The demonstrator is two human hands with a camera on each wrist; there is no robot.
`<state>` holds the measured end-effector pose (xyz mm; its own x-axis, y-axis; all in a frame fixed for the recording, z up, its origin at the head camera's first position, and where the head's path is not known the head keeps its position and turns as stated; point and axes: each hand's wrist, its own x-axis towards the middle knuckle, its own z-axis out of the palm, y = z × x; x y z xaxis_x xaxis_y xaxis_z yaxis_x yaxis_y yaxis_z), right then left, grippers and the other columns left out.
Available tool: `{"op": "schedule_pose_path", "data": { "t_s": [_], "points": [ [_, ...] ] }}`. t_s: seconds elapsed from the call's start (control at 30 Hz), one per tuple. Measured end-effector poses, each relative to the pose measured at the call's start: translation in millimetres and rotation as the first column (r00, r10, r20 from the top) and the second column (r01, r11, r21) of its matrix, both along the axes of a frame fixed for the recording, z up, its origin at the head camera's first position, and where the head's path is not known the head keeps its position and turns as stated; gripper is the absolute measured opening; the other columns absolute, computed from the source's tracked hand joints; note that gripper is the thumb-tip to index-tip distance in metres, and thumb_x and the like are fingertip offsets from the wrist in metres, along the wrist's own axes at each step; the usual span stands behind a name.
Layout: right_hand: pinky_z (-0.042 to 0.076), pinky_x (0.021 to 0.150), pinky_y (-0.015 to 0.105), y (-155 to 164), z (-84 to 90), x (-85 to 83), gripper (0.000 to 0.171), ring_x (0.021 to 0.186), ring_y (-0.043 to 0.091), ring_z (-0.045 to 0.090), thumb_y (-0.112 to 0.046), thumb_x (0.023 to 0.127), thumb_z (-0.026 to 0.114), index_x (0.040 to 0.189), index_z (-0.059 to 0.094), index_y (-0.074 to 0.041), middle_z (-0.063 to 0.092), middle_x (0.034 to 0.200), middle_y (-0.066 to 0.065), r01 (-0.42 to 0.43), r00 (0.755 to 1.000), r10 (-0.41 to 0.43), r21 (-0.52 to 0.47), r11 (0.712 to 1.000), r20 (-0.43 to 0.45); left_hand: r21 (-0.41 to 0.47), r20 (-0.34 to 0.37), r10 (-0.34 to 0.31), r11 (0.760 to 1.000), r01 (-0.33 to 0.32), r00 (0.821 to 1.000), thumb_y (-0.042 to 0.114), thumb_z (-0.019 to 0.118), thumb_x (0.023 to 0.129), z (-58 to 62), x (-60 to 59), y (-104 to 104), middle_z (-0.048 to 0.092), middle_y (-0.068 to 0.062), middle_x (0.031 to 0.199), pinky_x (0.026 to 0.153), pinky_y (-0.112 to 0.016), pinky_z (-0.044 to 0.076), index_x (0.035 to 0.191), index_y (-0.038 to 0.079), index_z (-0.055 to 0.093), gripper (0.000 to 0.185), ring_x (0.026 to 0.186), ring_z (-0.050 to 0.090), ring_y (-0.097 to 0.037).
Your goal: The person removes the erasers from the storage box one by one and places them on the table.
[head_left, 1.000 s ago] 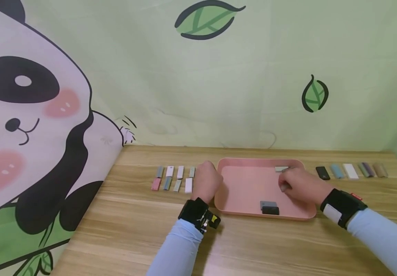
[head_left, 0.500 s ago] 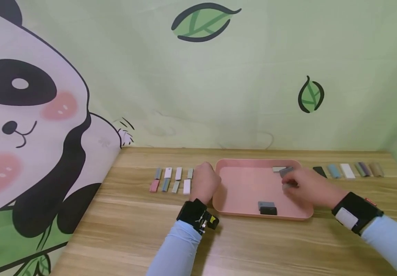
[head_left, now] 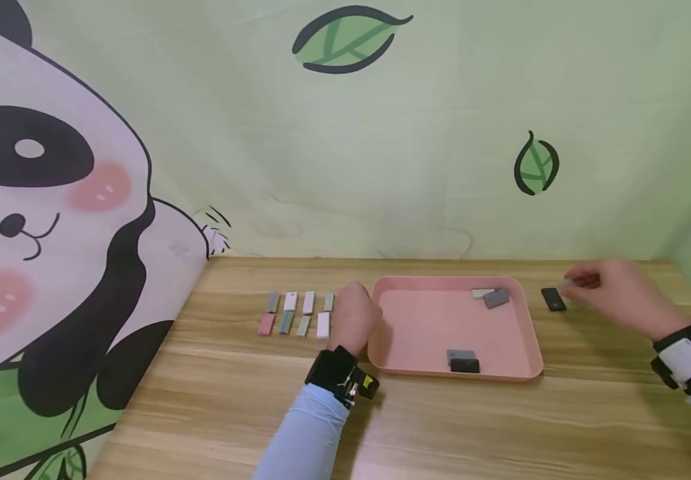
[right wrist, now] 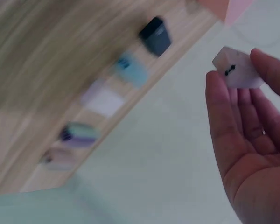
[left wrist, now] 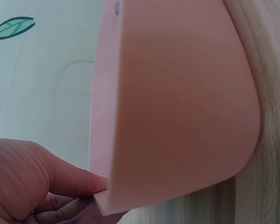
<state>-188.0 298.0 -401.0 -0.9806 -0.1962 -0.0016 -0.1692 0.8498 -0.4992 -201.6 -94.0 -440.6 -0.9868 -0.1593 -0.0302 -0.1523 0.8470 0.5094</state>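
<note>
A pink tray (head_left: 381, 333) lies mid-table. At its back right lie a grey block (head_left: 495, 298) and a pale block (head_left: 481, 293); near the front rim sit another grey block (head_left: 461, 355) and a black block (head_left: 464, 365). My left hand (head_left: 354, 317) holds the tray's left rim (left wrist: 100, 140), with a fingertip (left wrist: 95, 183) against its corner. To the right of the tray, my right hand (head_left: 597, 283) hovers above the table and pinches a small pale block (right wrist: 237, 70). A black block (head_left: 553, 299) lies just left of it.
Two rows of small pastel blocks (head_left: 297, 312) lie left of the tray. The right wrist view shows a row on the table: black (right wrist: 155, 35), blue (right wrist: 130, 69), white (right wrist: 102, 100), purple-green (right wrist: 78, 133) and tan (right wrist: 58, 157) blocks. A panda-print backdrop (head_left: 51, 200) walls the left and back.
My right hand has left a grey block beside the pale one in the tray's back right. It has moved right, out past the tray. The left hand has stayed put.
</note>
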Motion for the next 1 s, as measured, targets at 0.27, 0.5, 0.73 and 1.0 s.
{"op": "schedule_pose_path", "data": {
  "t_s": [0.27, 0.5, 0.73, 1.0],
  "points": [
    [0.047, 0.057, 0.046, 65.1, -21.2, -1.4, 0.046, 0.072, 0.04, 0.06, -0.029, 0.087, 0.063, 0.1, 0.062, 0.015, 0.063, 0.089, 0.032, 0.22, 0.972, -0.211, 0.089, 0.971, -0.101, 0.016, 0.052, 0.016, 1.0, -0.017, 0.999, 0.005, 0.062, 0.078, 1.9, -0.9, 2.1, 0.058, -0.004, 0.06, 0.041, -0.025, 0.041, 0.064, 0.008, 0.06, 0.014, 0.053, 0.054, -0.015],
    [0.042, 0.05, 0.038, 144.4, -101.1, -20.3, 0.051, 0.062, 0.035, 0.057, -0.036, 0.086, 0.062, 0.094, 0.063, 0.015, 0.063, 0.083, 0.031, 0.37, 0.927, -0.363, 0.073, 0.926, -0.095, 0.02, 0.068, 0.016, 1.0, -0.017, 0.998, 0.005, 0.062, 0.079, 1.3, -1.1, 2.7, 0.059, -0.004, 0.06, 0.04, -0.024, 0.04, 0.066, 0.008, 0.061, 0.013, 0.052, 0.055, -0.015],
    [0.043, 0.053, 0.037, 127.5, -76.4, -1.2, 0.049, 0.076, 0.048, 0.055, -0.029, 0.08, 0.071, 0.095, 0.062, 0.018, 0.06, 0.09, 0.036, 0.393, 0.919, -0.393, 0.021, 0.919, 0.002, 0.02, 0.059, 0.015, 1.0, -0.016, 0.998, 0.005, 0.061, 0.079, 0.7, -1.8, 2.4, 0.059, -0.004, 0.06, 0.04, -0.024, 0.041, 0.067, 0.008, 0.061, 0.013, 0.051, 0.055, -0.015],
    [0.04, 0.052, 0.029, 109.4, -56.1, 11.3, 0.05, 0.075, 0.044, 0.055, -0.028, 0.081, 0.069, 0.097, 0.06, 0.019, 0.059, 0.089, 0.037, 0.421, 0.907, -0.421, -0.002, 0.907, 0.033, 0.032, 0.082, 0.022, 0.999, -0.025, 0.996, 0.005, 0.062, 0.08, 0.2, -3.3, 2.4, 0.06, -0.004, 0.061, 0.04, -0.024, 0.042, 0.07, 0.007, 0.063, 0.01, 0.052, 0.056, -0.015]
  ]
}}
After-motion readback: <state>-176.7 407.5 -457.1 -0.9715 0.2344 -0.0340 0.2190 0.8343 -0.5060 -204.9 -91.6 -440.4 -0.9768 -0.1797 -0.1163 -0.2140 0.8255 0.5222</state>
